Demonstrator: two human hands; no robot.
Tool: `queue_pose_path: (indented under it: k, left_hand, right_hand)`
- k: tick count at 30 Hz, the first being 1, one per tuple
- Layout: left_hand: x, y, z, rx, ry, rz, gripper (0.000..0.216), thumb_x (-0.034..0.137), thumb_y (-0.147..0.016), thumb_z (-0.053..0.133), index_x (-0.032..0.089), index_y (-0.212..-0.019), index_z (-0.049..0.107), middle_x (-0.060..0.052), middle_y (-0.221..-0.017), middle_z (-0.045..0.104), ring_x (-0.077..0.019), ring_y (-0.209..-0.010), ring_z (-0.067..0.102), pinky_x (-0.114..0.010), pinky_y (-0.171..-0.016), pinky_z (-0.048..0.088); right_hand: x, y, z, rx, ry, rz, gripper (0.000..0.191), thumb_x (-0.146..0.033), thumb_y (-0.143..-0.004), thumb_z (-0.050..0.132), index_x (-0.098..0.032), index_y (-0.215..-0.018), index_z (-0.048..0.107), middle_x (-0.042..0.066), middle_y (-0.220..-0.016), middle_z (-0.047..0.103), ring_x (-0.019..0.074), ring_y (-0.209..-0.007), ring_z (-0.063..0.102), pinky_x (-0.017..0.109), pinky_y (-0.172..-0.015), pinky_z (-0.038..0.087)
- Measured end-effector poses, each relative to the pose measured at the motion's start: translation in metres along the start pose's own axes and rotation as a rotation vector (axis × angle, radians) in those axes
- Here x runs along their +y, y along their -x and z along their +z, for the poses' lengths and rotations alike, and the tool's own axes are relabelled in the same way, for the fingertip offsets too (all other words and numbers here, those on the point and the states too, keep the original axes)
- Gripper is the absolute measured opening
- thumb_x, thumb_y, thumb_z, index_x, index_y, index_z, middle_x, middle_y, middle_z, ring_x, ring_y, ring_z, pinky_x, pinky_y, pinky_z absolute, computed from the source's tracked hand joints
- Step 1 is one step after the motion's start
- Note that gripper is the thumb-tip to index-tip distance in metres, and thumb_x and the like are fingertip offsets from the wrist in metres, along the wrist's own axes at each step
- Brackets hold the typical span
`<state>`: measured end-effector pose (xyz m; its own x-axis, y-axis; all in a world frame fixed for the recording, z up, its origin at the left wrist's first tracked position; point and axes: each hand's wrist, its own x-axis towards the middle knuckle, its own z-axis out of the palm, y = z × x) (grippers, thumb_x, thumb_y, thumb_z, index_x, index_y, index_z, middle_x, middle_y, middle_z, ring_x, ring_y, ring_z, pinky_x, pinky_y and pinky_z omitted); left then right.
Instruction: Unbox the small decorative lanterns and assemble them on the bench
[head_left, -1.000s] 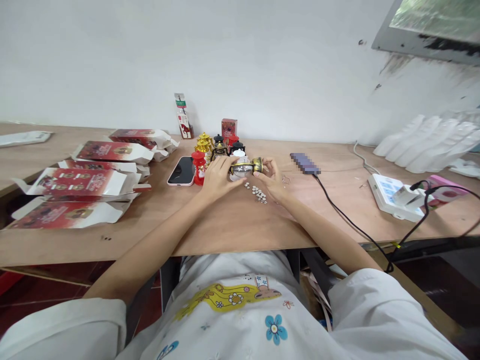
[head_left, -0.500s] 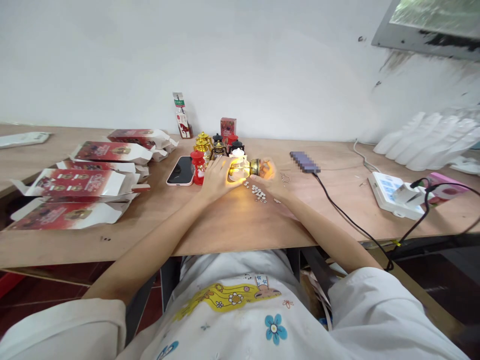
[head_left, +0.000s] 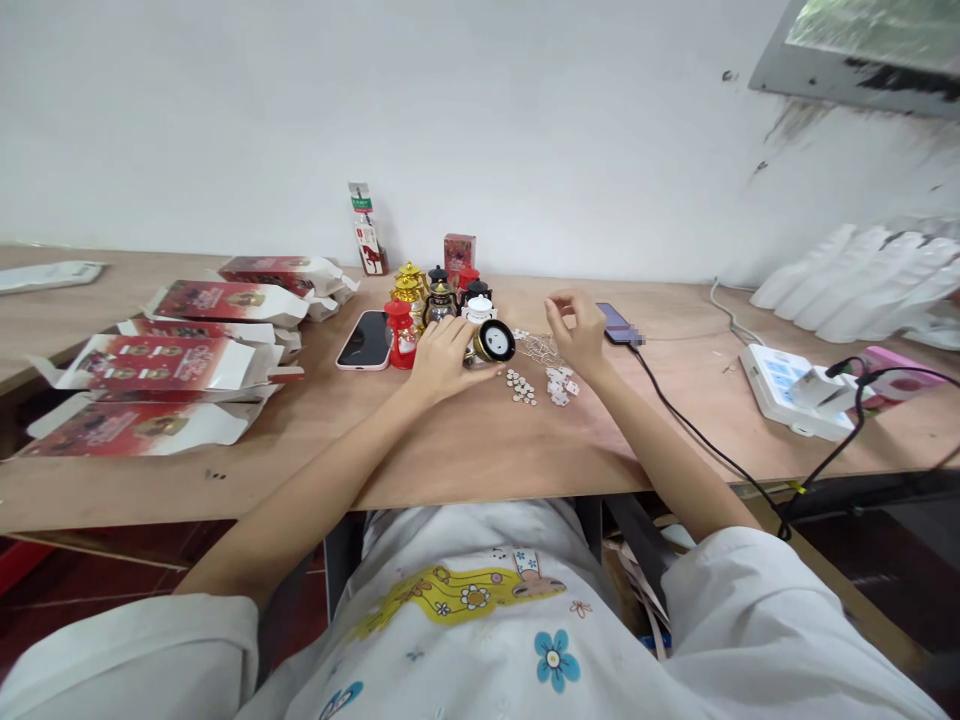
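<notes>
My left hand (head_left: 444, 358) is closed around a small gold lantern (head_left: 469, 356), tipped on its side. The lantern's round black-rimmed base (head_left: 496, 341) faces me and shows a white disc inside. My right hand (head_left: 579, 328) is raised apart from it, with thumb and forefinger close together; whatever they may pinch is too small to make out. Below lie several small round silvery pieces (head_left: 520, 387) and a little heap of white flat pieces (head_left: 561, 386). Thin wire loops (head_left: 541, 347) are beside my right hand. Behind my left hand stand a red lantern (head_left: 401, 335) and a white lantern (head_left: 478, 310).
Several gold and black lanterns (head_left: 407, 288) crowd the back, before a small red box (head_left: 459, 256). A phone (head_left: 364, 341) lies left of them, near opened red cartons (head_left: 154, 362). Rightward are another phone (head_left: 619, 323), a power strip (head_left: 795, 392) with cables and white foam sleeves (head_left: 862, 275).
The lantern's light has gone out and its base has turned toward me. My right hand has left the lantern and moved right and up, uncovering the white pieces and wire loops.
</notes>
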<state>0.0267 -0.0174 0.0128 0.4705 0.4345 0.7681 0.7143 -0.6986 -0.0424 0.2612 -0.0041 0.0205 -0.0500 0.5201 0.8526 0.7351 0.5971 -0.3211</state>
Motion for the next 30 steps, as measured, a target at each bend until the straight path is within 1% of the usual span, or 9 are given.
queue_pose_path:
  k: [3, 6, 8, 10, 13, 18, 25, 27, 30]
  left_hand:
    - [-0.001, 0.0, 0.0, 0.04, 0.059, -0.047, 0.06, 0.062, -0.074, 0.061, 0.015, -0.111, 0.054, -0.01, -0.092, 0.066, -0.0251, -0.085, 0.06, -0.035, -0.074, 0.041]
    - [0.0, 0.001, -0.001, 0.072, 0.117, -0.084, 0.069, 0.059, -0.072, 0.064, 0.016, -0.123, 0.047, -0.01, -0.099, 0.066, -0.0239, -0.086, 0.062, -0.034, -0.077, 0.043]
    - [0.001, 0.0, -0.002, 0.093, 0.139, -0.097, 0.068, 0.054, -0.073, 0.066, 0.017, -0.126, 0.044, -0.011, -0.108, 0.065, -0.0247, -0.093, 0.063, -0.035, -0.08, 0.044]
    - [0.002, 0.0, -0.003, 0.108, 0.163, -0.113, 0.063, 0.048, -0.074, 0.066, 0.018, -0.125, 0.045, -0.011, -0.115, 0.063, -0.0254, -0.101, 0.062, -0.035, -0.083, 0.045]
    - [0.004, -0.001, -0.005, 0.103, 0.194, -0.142, 0.057, 0.044, -0.073, 0.067, 0.018, -0.12, 0.047, -0.01, -0.115, 0.063, -0.0248, -0.103, 0.061, -0.034, -0.083, 0.047]
    - [0.004, -0.001, -0.004, 0.086, 0.179, -0.129, 0.052, 0.04, -0.072, 0.067, 0.018, -0.116, 0.049, -0.009, -0.11, 0.064, -0.025, -0.101, 0.062, -0.033, -0.081, 0.046]
    - [0.003, -0.002, -0.007, 0.039, 0.187, -0.059, 0.049, 0.041, -0.073, 0.066, 0.02, -0.115, 0.051, -0.01, -0.113, 0.063, -0.0259, -0.104, 0.059, -0.034, -0.081, 0.042]
    - [0.003, -0.002, -0.007, 0.037, 0.183, -0.042, 0.047, 0.041, -0.075, 0.065, 0.02, -0.115, 0.054, -0.01, -0.113, 0.062, -0.0257, -0.104, 0.058, -0.034, -0.082, 0.042]
    - [0.002, -0.002, -0.007, 0.027, 0.177, -0.02, 0.046, 0.043, -0.076, 0.064, 0.022, -0.116, 0.056, -0.01, -0.111, 0.061, -0.0254, -0.104, 0.057, -0.035, -0.083, 0.041]
  right_hand:
    - [0.011, -0.018, 0.007, -0.37, 0.213, 0.08, 0.024, -0.028, -0.09, 0.047, -0.015, -0.095, 0.066, 0.011, -0.092, 0.07, 0.0229, -0.087, 0.063, 0.036, -0.082, 0.047]
    - [0.016, -0.031, 0.023, -0.767, 0.394, 0.039, 0.024, -0.015, -0.086, 0.048, -0.014, -0.096, 0.07, 0.013, -0.098, 0.072, 0.024, -0.094, 0.063, 0.035, -0.086, 0.045]
    - [0.017, -0.036, 0.034, -0.929, 0.5, -0.038, 0.025, -0.015, -0.083, 0.05, -0.015, -0.097, 0.071, 0.014, -0.102, 0.071, 0.0265, -0.101, 0.062, 0.035, -0.087, 0.045]
    - [0.017, -0.037, 0.043, -0.999, 0.6, -0.105, 0.025, -0.02, -0.083, 0.053, -0.013, -0.099, 0.071, 0.017, -0.106, 0.07, 0.031, -0.107, 0.06, 0.039, -0.088, 0.045]
    - [0.014, -0.037, 0.049, -1.016, 0.69, -0.144, 0.029, -0.022, -0.084, 0.054, -0.007, -0.103, 0.069, 0.022, -0.111, 0.067, 0.0358, -0.111, 0.056, 0.043, -0.089, 0.044]
    - [0.008, -0.032, 0.05, -1.0, 0.692, -0.164, 0.032, -0.017, -0.085, 0.049, 0.0, -0.107, 0.065, 0.025, -0.112, 0.064, 0.0365, -0.115, 0.053, 0.045, -0.093, 0.042]
    - [0.015, -0.031, 0.047, -0.925, 0.653, -0.099, 0.028, -0.019, -0.088, 0.047, -0.003, -0.105, 0.062, 0.024, -0.107, 0.066, 0.0304, -0.102, 0.059, 0.037, -0.085, 0.045]
    - [0.016, -0.03, 0.043, -0.835, 0.572, 0.005, 0.028, -0.019, -0.091, 0.041, -0.006, -0.106, 0.059, 0.02, -0.098, 0.068, 0.0265, -0.09, 0.062, 0.035, -0.078, 0.046]
    - [0.01, -0.022, 0.034, -0.522, 0.212, 0.18, 0.026, -0.025, -0.095, 0.034, -0.014, -0.101, 0.057, 0.011, -0.086, 0.068, 0.0205, -0.076, 0.061, 0.033, -0.073, 0.047]
